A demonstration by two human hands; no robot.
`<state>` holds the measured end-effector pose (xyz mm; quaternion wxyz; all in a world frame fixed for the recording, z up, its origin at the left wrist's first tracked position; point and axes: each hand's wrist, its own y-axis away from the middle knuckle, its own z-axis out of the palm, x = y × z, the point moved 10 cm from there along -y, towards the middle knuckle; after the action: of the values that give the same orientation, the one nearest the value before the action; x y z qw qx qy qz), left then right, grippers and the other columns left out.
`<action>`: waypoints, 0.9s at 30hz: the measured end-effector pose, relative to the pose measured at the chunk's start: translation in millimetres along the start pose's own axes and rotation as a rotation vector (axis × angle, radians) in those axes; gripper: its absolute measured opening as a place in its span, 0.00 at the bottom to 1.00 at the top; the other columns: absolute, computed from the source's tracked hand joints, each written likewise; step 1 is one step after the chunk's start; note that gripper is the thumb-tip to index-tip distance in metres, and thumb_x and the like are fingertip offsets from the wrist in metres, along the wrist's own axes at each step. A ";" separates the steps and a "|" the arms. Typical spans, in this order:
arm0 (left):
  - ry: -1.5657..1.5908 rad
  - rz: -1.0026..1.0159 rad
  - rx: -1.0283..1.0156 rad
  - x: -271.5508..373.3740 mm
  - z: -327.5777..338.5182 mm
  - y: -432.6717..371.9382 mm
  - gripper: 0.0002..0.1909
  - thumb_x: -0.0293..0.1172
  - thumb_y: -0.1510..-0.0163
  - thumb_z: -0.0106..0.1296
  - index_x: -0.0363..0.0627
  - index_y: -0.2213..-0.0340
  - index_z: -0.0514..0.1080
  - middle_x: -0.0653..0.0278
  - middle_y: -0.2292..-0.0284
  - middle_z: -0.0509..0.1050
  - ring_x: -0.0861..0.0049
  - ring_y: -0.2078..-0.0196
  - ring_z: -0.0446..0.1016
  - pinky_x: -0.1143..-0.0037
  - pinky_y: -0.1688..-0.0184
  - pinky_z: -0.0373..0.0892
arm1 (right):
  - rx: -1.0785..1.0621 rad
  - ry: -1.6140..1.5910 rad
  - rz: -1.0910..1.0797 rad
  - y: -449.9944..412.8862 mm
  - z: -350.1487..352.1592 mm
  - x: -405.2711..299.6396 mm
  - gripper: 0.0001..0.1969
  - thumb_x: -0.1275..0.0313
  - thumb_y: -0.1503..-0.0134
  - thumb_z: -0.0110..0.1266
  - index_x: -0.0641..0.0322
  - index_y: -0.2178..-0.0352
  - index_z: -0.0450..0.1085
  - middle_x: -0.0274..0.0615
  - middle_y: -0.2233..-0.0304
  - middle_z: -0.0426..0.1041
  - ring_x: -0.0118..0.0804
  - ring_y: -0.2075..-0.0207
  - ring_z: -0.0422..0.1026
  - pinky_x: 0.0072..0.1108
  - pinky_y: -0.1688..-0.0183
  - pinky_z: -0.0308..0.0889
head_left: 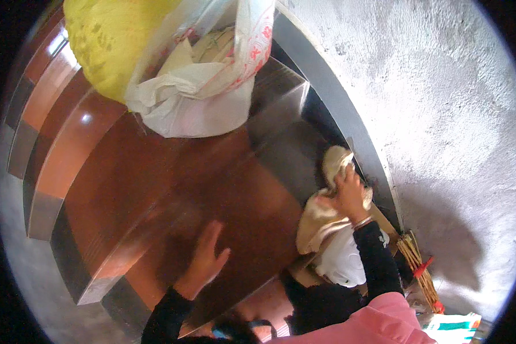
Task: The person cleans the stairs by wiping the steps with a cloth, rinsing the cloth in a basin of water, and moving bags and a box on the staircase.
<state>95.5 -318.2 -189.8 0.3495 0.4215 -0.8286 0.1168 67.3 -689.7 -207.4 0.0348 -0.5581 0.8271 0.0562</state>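
Note:
My right hand [352,195] grips a beige cloth [320,219] in the corner where the tiled stair step [241,185] meets the wall's dark skirting [348,99]. The cloth is bunched under my fingers, and part of it trails back toward me. A white plastic bag [344,260] lies below it, partly covered by my forearm. My left hand [204,258] is slightly blurred, empty and with thumb and fingers apart, above the brown tile. I cannot tell whether it touches the surface.
A yellow sack [116,47] and a white plastic bag with red print [210,103], filled with pale material, stand ahead. More stair edges [75,163] curve along the left. A rough white wall [438,112] bounds the right, with a stick bundle [415,258] tied in red beside it.

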 end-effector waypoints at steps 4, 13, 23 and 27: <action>0.026 -0.022 0.058 1.3 -17.4 11.8 0.34 0.32 0.48 0.50 0.39 0.43 0.49 0.49 0.42 0.52 0.58 0.39 0.50 0.67 0.39 0.48 | -0.173 0.014 -0.222 48.1 16.3 -94.9 0.34 0.53 0.62 0.62 0.59 0.54 0.66 0.59 0.46 0.55 0.59 0.49 0.59 0.39 0.55 0.63; -0.041 0.006 0.191 20.9 -73.6 35.3 0.32 0.27 0.49 0.50 0.39 0.44 0.52 0.50 0.43 0.53 0.58 0.39 0.51 0.67 0.40 0.51 | 0.038 -0.617 -0.871 89.5 -27.1 -207.9 0.26 0.70 0.62 0.60 0.60 0.57 0.67 0.48 0.54 0.66 0.51 0.54 0.66 0.33 0.52 0.64; 0.206 -0.491 0.552 -147.6 -82.3 250.6 0.34 0.25 0.49 0.52 0.41 0.43 0.50 0.56 0.41 0.51 0.65 0.41 0.55 0.68 0.44 0.58 | 0.050 -0.004 -0.355 -51.0 26.0 -154.0 0.55 0.39 0.62 0.57 0.68 0.42 0.46 0.72 0.42 0.41 0.66 0.45 0.52 0.46 0.48 0.56; 0.326 -0.575 0.593 -182.2 -47.5 284.6 0.33 0.25 0.46 0.49 0.44 0.42 0.49 0.57 0.41 0.50 0.66 0.40 0.53 0.68 0.45 0.59 | -0.096 0.146 -0.363 -2.4 47.9 -264.0 0.47 0.44 0.57 0.55 0.68 0.45 0.50 0.69 0.47 0.51 0.64 0.48 0.56 0.45 0.51 0.59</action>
<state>-30.8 -6.9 -250.0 0.3577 0.6930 -0.5424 0.3124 168.1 -441.6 -223.3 -0.0423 -0.7018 0.7095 0.0478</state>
